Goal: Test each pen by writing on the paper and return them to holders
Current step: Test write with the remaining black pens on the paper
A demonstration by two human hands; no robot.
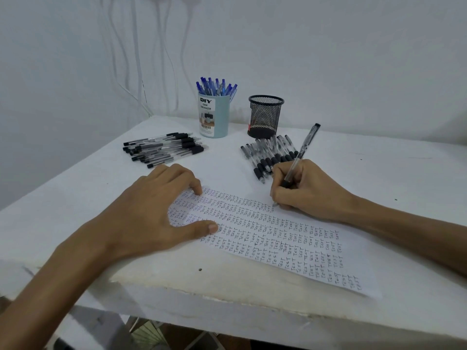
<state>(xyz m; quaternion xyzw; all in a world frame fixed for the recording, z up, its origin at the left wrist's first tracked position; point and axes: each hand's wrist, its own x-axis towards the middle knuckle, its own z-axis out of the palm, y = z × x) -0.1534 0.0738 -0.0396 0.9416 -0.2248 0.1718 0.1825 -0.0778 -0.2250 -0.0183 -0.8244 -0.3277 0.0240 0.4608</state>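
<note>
A white sheet of paper [290, 251] covered with rows of the handwritten word TEST lies on the white table [379, 173]. My right hand [303, 190] grips a clear black pen [302, 152], its tip touching the paper at the upper right of the writing. My left hand [156, 210] rests flat on the paper's left end, fingers spread. A pile of black pens [164, 149] lies at the back left. Another pile of black pens [270, 155] lies in front of the black mesh holder [265, 116]. The light blue holder [214, 114] is full of blue pens [216, 86].
The table stands in a corner against white walls, with thin cables [141, 72] hanging at the back left. Its chipped front edge [202, 294] runs close below the paper. Floor shows under the table at the bottom.
</note>
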